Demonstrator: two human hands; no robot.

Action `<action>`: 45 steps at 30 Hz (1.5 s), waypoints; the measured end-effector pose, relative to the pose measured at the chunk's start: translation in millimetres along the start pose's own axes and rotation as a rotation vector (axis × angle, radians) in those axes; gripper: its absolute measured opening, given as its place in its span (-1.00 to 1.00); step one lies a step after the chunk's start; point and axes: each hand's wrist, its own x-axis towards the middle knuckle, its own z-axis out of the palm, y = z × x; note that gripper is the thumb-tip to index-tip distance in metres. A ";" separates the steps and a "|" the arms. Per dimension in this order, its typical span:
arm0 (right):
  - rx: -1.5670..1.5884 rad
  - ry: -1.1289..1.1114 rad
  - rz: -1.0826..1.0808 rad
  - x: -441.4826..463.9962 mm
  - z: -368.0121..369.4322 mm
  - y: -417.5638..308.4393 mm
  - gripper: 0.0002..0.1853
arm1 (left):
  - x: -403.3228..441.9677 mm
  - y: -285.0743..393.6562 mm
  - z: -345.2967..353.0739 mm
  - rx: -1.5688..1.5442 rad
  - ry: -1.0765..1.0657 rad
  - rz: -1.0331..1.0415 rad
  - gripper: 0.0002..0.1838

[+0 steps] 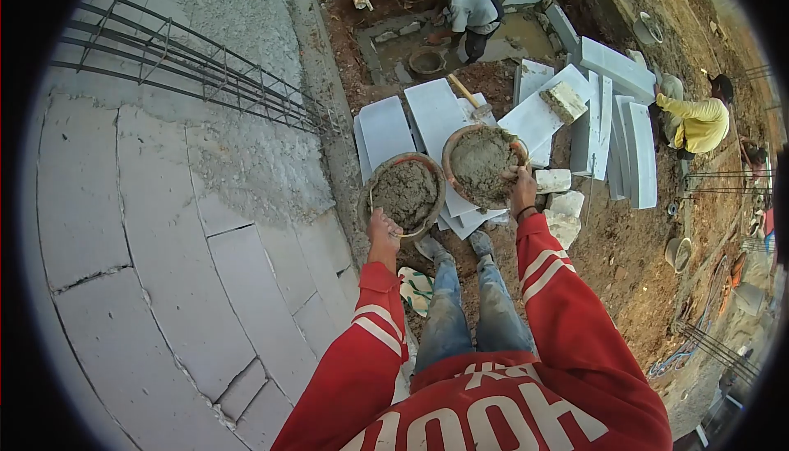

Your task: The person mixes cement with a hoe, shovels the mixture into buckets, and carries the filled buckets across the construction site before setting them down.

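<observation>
My left hand [384, 233] is closed on the thin wire handle of a bucket [366, 189]. Grey wet mortar [408, 194] fills that bucket nearly to the rim. With its fingers curled at the edge, my right hand [522, 189] grips a second bucket [445, 161], also full of mortar [483, 165]. Both buckets hang side by side in front of me, their rims nearly touching. White blocks [386, 130] lie just beyond them, along with a wooden-handled hammer [463, 89].
A block wall [164, 270] with a rebar cage [205, 73] rises at left. A crouching person [472, 11] works in a muddy pit beside a bucket [426, 61]. Another person in a yellow top [699, 118] touches the stacked slabs [616, 69]. Flip-flops [417, 291] lie near my feet.
</observation>
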 end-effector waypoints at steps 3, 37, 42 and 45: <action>0.009 0.019 -0.042 1.0 2.2 1.8 -0.55 | 21.6 12.9 15.3 0.011 0.017 -0.006 -0.59; 0.006 0.020 -0.029 -0.9 4.5 -1.5 -0.63 | 57.6 35.1 -12.4 -0.077 0.062 0.113 -0.64; -0.011 0.047 0.116 3.4 -1.5 8.2 -0.64 | 53.1 36.6 -11.0 0.000 0.172 0.090 -0.68; 0.013 0.045 0.143 0.0 2.8 5.7 -0.64 | 50.9 37.4 -13.8 -0.003 0.165 0.088 -0.69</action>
